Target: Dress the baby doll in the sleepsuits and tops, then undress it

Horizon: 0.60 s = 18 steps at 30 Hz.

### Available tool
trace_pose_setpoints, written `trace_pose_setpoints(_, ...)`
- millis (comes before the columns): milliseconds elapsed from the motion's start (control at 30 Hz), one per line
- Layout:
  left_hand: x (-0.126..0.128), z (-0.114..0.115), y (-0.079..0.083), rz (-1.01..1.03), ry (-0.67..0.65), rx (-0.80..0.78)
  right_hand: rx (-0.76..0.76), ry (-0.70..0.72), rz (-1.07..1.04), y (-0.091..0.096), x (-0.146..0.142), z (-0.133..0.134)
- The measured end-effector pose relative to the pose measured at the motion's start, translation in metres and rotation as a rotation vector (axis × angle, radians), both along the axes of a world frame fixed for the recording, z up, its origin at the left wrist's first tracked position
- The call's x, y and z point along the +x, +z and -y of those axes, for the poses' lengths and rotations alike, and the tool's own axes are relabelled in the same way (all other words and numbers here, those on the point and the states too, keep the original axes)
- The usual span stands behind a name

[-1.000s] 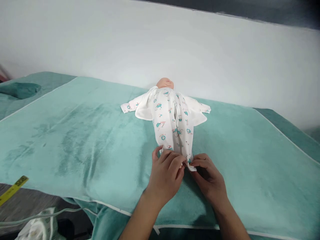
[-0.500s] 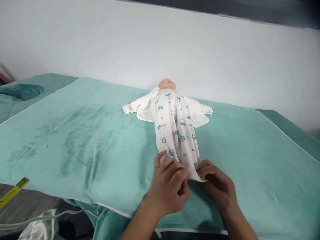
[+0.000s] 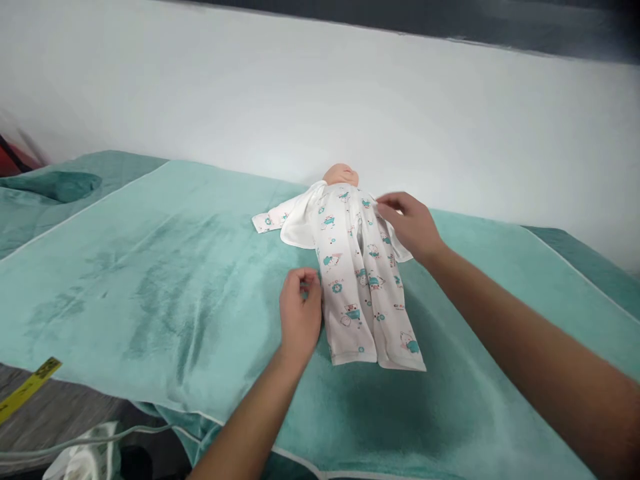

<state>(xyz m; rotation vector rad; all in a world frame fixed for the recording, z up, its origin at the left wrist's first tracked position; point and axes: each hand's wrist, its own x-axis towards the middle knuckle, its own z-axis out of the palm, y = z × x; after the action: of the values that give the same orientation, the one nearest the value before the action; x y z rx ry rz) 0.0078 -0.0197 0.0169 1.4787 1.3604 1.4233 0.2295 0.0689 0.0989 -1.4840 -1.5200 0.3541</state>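
A baby doll (image 3: 341,175) lies on its back on a teal blanket (image 3: 150,280), dressed in a white printed sleepsuit (image 3: 363,287) whose legs stretch flat toward me. My left hand (image 3: 300,313) hovers just left of the suit's legs, fingers loosely curled and holding nothing. My right hand (image 3: 407,223) reaches over the doll's chest and its far sleeve, fingers bent down onto the cloth near the shoulder. Whether it pinches the fabric is hidden.
A white wall runs behind the bed. A darker teal cushion (image 3: 55,185) lies at the far left. At the lower left I see a yellow tape (image 3: 30,387), a pale cable and a white bundle (image 3: 83,460) below the blanket's edge.
Both hands let go of the sleepsuit's feet. The right hand moved up to the doll's chest, the left drew aside to the left. The suit's legs now lie flat.
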Motion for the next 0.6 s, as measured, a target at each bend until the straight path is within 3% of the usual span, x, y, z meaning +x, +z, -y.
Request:
trace_pose_setpoints(100,0.003,-0.04,0.0,-0.31,-0.014,0.06,-0.072,0.029,0.15,0.008,-0.004,-0.075)
trace_pose_setpoints(200,0.009,-0.063,-0.001,-0.652,0.004,0.096,-0.19,0.11,0.236,0.01,0.0,-0.115)
trace_pose_setpoints(367,0.017,-0.075,-0.001,-0.971,-0.016,0.092,-0.32,0.187,0.224,0.011,0.012,-0.13)
trace_pose_setpoints(600,0.016,-0.076,-0.002,-0.986,-0.028,0.091,-0.184,-0.026,0.204,-0.002,0.0,-0.122)
